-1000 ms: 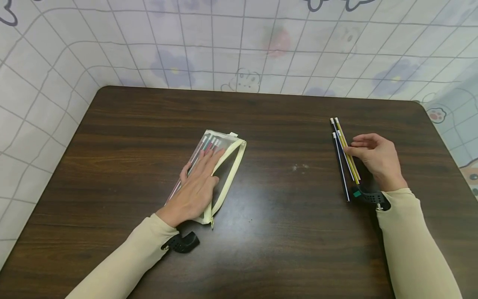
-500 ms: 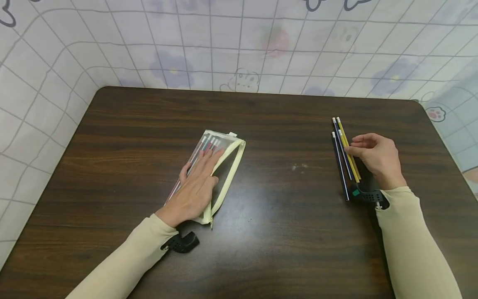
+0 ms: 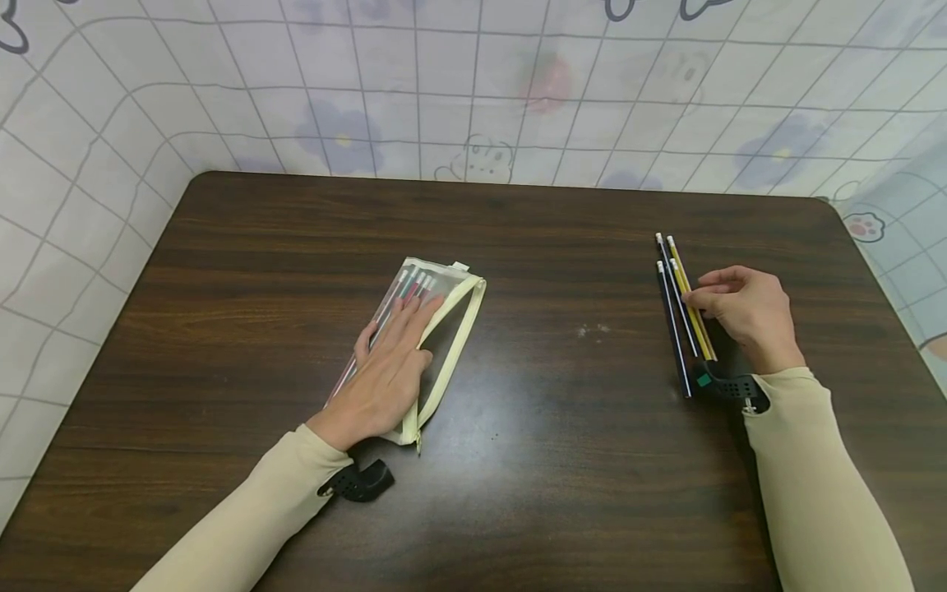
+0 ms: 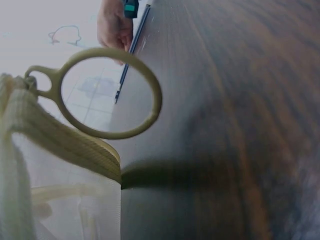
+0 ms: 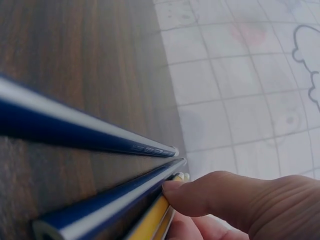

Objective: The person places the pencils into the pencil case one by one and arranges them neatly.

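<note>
My left hand (image 3: 388,366) lies with extended fingers on a clear pencil pouch (image 3: 455,349) with pale yellow trim. Several pencils show inside it, partly under the fingers; its zipper side gapes. In the left wrist view, a zipper pull ring (image 4: 158,97) sticks out from the pouch corner. At the right, my right hand (image 3: 755,316) pinches two yellow pencils (image 5: 152,217) between thumb and fingers; the fingers are partly hidden behind the thumb. Two dark blue pencils with white stripes lie just left of them, the nearer blue pencil (image 3: 672,316) slightly apart.
Everything lies on a dark wood-grain table (image 3: 547,411). Behind and beside it hangs a white gridded cloth (image 3: 414,90) with printed figures. A black wrist mount (image 3: 362,481) sits under the left wrist, another mount (image 3: 728,388) by the right.
The right fingers and the pencils beside them have shifted slightly, with the yellow pencils moving a little against each other. My left hand and the pouch stay in place.
</note>
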`<control>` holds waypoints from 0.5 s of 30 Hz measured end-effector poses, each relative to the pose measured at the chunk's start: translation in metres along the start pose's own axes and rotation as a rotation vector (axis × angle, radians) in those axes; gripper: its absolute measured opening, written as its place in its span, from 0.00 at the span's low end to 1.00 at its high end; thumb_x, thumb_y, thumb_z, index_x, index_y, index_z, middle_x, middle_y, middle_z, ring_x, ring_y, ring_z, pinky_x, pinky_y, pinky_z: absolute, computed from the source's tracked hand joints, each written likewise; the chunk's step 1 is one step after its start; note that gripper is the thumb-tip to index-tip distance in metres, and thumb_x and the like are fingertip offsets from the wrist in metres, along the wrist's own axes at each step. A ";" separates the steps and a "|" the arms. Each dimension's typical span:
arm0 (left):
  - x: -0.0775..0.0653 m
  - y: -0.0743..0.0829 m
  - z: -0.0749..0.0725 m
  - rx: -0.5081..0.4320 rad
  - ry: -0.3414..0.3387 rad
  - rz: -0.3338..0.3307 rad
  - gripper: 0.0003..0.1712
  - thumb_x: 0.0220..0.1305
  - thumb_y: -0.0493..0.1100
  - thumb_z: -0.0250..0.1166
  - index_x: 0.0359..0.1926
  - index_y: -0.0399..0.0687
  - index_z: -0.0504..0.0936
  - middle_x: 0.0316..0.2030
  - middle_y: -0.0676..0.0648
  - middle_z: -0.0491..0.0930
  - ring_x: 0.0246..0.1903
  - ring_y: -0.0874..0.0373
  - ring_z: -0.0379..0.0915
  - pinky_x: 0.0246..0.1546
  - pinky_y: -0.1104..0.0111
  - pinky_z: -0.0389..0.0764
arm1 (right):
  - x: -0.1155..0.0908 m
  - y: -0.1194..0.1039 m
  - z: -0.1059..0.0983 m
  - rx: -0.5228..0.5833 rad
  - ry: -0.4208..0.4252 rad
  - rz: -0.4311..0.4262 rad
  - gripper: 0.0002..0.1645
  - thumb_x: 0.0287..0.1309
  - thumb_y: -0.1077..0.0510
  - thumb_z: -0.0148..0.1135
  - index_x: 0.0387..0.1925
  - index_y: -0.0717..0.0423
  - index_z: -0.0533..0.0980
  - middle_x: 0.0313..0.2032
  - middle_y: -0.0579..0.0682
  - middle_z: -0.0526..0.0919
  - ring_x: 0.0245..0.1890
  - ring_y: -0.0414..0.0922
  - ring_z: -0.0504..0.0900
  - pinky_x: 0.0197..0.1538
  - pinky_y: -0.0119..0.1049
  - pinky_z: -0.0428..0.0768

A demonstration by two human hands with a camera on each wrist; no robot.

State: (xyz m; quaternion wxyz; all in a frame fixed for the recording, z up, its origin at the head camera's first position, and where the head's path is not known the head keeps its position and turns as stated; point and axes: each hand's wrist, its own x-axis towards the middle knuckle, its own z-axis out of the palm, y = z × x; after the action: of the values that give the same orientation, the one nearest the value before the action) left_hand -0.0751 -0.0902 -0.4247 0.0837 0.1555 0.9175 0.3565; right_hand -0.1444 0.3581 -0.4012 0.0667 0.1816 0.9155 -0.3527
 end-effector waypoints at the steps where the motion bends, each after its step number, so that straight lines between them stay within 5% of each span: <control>1: 0.000 0.000 0.000 0.000 0.000 -0.001 0.40 0.73 0.43 0.38 0.84 0.62 0.47 0.84 0.43 0.45 0.85 0.44 0.33 0.76 0.37 0.33 | 0.000 0.000 0.000 -0.002 0.001 0.005 0.34 0.63 0.43 0.70 0.60 0.62 0.76 0.25 0.27 0.79 0.28 0.31 0.81 0.40 0.34 0.76; 10: 0.000 0.002 -0.002 0.000 -0.002 -0.001 0.40 0.73 0.43 0.38 0.84 0.63 0.47 0.84 0.43 0.45 0.85 0.44 0.33 0.76 0.37 0.32 | 0.000 0.000 -0.002 -0.007 -0.011 0.010 0.31 0.64 0.42 0.68 0.56 0.62 0.78 0.23 0.26 0.78 0.28 0.35 0.78 0.32 0.32 0.79; 15: 0.000 0.002 -0.002 -0.004 -0.001 0.002 0.39 0.73 0.42 0.39 0.84 0.63 0.47 0.84 0.43 0.46 0.85 0.43 0.33 0.76 0.37 0.33 | 0.001 0.002 -0.002 -0.006 -0.028 -0.020 0.30 0.66 0.42 0.66 0.57 0.62 0.80 0.31 0.32 0.80 0.30 0.34 0.79 0.35 0.30 0.80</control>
State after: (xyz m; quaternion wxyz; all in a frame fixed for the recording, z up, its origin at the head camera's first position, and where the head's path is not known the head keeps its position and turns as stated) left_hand -0.0751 -0.0905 -0.4220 0.0841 0.1564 0.9166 0.3582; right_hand -0.1443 0.3615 -0.4010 0.0763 0.1671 0.9174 -0.3532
